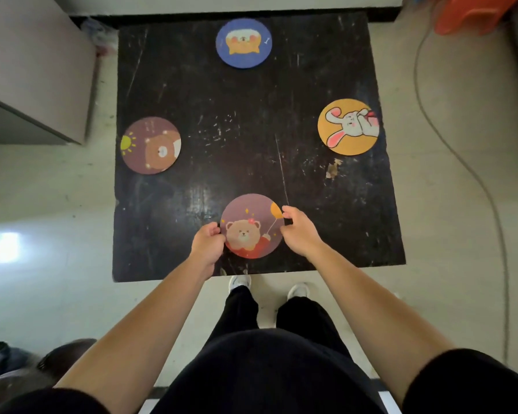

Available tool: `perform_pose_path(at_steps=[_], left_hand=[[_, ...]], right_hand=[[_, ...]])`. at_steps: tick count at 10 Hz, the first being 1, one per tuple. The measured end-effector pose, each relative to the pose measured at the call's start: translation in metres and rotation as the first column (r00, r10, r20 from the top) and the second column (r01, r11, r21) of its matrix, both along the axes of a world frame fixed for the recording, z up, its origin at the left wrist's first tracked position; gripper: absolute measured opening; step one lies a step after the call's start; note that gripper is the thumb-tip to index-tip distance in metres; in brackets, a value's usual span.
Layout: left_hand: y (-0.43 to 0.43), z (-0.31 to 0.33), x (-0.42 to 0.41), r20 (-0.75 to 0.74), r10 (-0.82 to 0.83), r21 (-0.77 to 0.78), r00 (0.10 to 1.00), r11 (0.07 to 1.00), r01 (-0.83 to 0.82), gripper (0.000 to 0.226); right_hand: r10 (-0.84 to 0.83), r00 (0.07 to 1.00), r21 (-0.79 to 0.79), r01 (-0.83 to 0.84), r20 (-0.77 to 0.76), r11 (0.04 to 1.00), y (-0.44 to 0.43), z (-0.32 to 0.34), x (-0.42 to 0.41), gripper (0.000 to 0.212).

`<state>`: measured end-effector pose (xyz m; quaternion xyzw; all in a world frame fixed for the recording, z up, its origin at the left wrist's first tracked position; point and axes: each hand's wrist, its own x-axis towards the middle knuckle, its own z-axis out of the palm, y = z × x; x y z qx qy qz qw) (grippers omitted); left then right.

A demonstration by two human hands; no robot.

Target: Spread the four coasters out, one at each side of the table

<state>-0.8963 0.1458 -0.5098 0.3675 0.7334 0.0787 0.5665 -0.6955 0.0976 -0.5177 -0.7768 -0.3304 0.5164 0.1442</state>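
Observation:
On the black square table lie four round coasters. A blue coaster rests at the far side, a brown bear coaster at the left side, and a yellow rabbit coaster at the right side. A mauve bear coaster lies at the near side. My left hand pinches its left rim and my right hand pinches its right rim. It lies flat or barely off the table; I cannot tell which.
A grey cabinet stands to the left of the table. An orange plastic stool sits at the far right, and a cable runs along the floor on the right. My feet stand just below the table's near edge.

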Motion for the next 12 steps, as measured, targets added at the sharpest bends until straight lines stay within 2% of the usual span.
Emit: perform_pose_path(at_steps=[3, 4, 5, 6, 7, 8, 10, 11, 12], left_hand=[[-0.015, -0.006, -0.004, 0.024, 0.007, 0.019, 1.0, 1.0, -0.008, 0.037], [-0.021, -0.007, -0.009, 0.047, 0.009, 0.031, 0.999, 0.999, -0.01, 0.026], [-0.028, -0.005, -0.015, 0.061, 0.003, 0.011, 0.998, 1.0, -0.004, 0.042], [-0.034, -0.007, -0.02, 0.093, -0.004, 0.019, 0.996, 1.0, 0.002, 0.029], [-0.036, -0.007, -0.021, 0.096, -0.013, 0.02, 0.995, 1.0, 0.011, 0.027], [-0.036, -0.005, -0.021, 0.097, -0.037, 0.033, 0.995, 0.999, 0.034, 0.036], [-0.035, -0.008, -0.024, 0.094, -0.048, 0.003, 0.994, 0.999, 0.048, 0.036], [-0.035, -0.008, -0.026, 0.079, -0.086, -0.003, 0.993, 0.996, 0.086, 0.052], [-0.03, -0.003, -0.027, 0.028, -0.144, 0.025, 0.989, 0.989, 0.143, 0.056]], right_hand=[[0.068, 0.998, 0.01, -0.068, 0.019, 0.998, -0.015, -0.004, -0.001, 0.058], [0.084, 0.996, 0.019, -0.084, 0.028, 0.996, -0.027, -0.005, -0.006, 0.057], [0.076, 0.997, 0.039, -0.077, 0.029, 0.996, -0.038, -0.005, -0.013, 0.055], [0.065, 0.997, 0.058, -0.067, 0.036, 0.996, -0.045, -0.004, -0.019, 0.056], [0.057, 0.997, 0.071, -0.061, 0.056, 0.996, -0.047, -0.005, -0.023, 0.056], [0.043, 0.997, 0.072, -0.048, 0.07, 0.996, -0.049, -0.005, -0.027, 0.054], [0.07, 0.993, 0.066, -0.076, 0.09, 0.995, -0.052, -0.003, -0.03, 0.054], [0.089, 0.993, 0.059, -0.093, 0.076, 0.994, -0.053, -0.003, -0.028, 0.053], [0.063, 0.993, 0.062, -0.069, 0.096, 0.996, -0.049, -0.001, -0.023, 0.053]])
